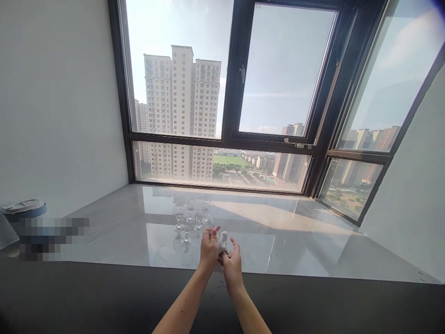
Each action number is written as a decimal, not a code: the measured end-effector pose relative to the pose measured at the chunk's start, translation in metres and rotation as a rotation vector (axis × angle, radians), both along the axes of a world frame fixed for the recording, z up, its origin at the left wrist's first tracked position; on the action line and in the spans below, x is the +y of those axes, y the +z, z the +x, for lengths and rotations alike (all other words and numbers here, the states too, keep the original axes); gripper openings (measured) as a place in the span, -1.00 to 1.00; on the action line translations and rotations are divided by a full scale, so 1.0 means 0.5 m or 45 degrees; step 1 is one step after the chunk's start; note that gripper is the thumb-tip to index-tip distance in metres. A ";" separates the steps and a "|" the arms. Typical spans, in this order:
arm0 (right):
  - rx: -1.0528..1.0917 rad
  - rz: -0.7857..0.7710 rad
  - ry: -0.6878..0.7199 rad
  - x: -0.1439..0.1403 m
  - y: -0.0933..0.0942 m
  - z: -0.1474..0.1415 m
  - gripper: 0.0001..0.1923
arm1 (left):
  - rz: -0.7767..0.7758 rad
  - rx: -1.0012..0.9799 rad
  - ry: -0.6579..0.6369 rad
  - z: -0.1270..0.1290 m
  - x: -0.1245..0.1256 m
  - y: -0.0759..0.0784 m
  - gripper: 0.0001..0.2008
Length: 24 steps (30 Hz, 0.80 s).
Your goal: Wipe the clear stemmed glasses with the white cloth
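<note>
Both hands meet over the front edge of the sill. My left hand (209, 248) is closed, with its fingers curled and its thumb up. A crumpled white cloth (223, 242) is bunched between the two palms. My right hand (233, 269) grips the cloth from below, its fingers partly curled round it. Whether a glass is wrapped inside the cloth cannot be made out. Just left of my left hand, several clear stemmed glasses (187, 228) stand upright in a close group.
The glossy pale windowsill (292, 255) reflects the window. Dark window frames (227, 93) rise behind it. A lidded tub (26, 211) stands at the far left, beside a blurred-out patch. The sill's front edge drops to a dark grey face (104, 297).
</note>
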State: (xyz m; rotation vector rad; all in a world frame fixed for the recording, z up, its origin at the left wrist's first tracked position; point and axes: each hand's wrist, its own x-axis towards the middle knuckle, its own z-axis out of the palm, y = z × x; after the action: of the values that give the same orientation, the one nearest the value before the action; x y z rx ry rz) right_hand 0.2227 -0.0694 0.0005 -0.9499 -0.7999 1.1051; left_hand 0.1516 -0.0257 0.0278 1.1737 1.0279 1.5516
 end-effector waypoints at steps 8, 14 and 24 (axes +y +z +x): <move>-0.121 0.058 -0.323 -0.002 0.010 -0.002 -0.25 | 0.058 0.032 -0.125 -0.021 0.005 0.001 -0.57; -0.499 0.212 -0.469 -0.019 0.021 -0.017 -0.42 | -0.047 -0.166 -0.084 -0.012 0.006 0.005 -0.54; -0.771 0.373 -0.380 0.007 0.011 -0.021 -0.49 | -0.109 -0.261 -0.162 -0.019 -0.010 -0.001 -0.51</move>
State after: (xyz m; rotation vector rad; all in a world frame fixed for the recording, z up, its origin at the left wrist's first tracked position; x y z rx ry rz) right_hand 0.2121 -0.0658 0.0061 -1.1212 -1.2238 0.4171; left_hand 0.1419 -0.0310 0.0272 0.9799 0.8587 1.4791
